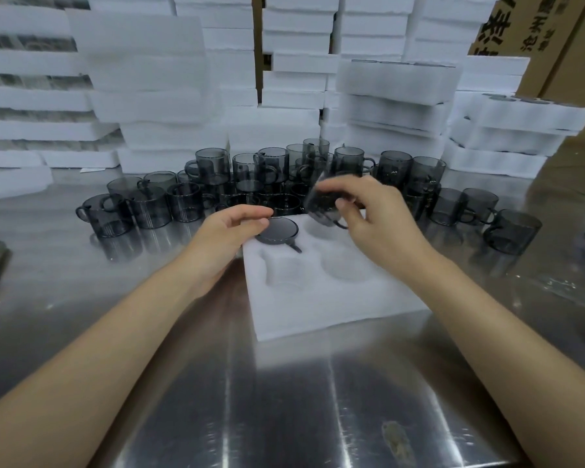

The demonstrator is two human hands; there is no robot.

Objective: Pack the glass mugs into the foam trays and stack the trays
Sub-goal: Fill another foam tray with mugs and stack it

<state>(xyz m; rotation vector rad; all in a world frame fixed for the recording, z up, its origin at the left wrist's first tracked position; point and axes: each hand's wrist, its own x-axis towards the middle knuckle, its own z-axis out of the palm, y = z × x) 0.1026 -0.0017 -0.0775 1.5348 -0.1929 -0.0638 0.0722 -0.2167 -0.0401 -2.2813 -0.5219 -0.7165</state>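
One mug seated, a second in transit to the 1 o'clock cavity.

The foam tray (335, 309) lies on the steel table (284, 400). The seated mug (277, 231) fills its 11 o'clock cavity, with the handle pointing to 5 o'clock. The left hand (223, 238) has its fingers close together and nearly straight, the tips touching that mug's rim. The right hand (375, 224) pinches the second mug (321, 204) between thumb and curled fingers. This mug is tilted, blurred and clear of the tray, above the open 1 o'clock cavity. The 7 and 5 o'clock cavities are empty.

Hazards, as judged:
- If the tilted mug goes down with its handle off the cavity's slot, it is likely to jam or tear the foam.
- A loosened pinch could drop glass onto the seated mug.
- A wide swing toward 12 o'clock could strike the loose mugs (250, 177).
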